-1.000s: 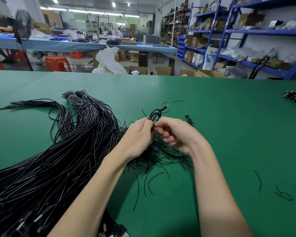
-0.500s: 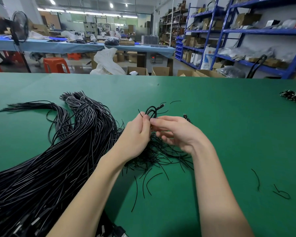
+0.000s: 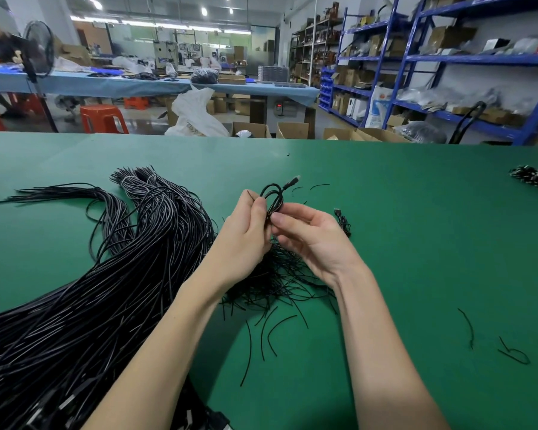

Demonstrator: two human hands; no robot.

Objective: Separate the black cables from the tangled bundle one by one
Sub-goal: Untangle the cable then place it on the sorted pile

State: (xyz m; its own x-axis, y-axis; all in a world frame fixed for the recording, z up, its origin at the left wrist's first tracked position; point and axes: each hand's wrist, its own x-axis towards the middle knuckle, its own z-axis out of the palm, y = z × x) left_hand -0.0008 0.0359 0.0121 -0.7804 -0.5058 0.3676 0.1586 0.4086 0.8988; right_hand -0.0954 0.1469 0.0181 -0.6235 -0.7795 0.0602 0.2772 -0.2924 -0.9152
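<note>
At centre frame, the left hand now grips the looped cable lifted higher above the bundle, while the right hand has loosened, pinching it lightly, suggesting it's nearly free.

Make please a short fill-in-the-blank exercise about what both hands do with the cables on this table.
1. Both hands hold one looped cable above a table covered in ____ cloth.
2. The big cable bundle lies beside the ____ hand.
3. All cables here are ____ in colour.

Missing words: green; left; black
</note>
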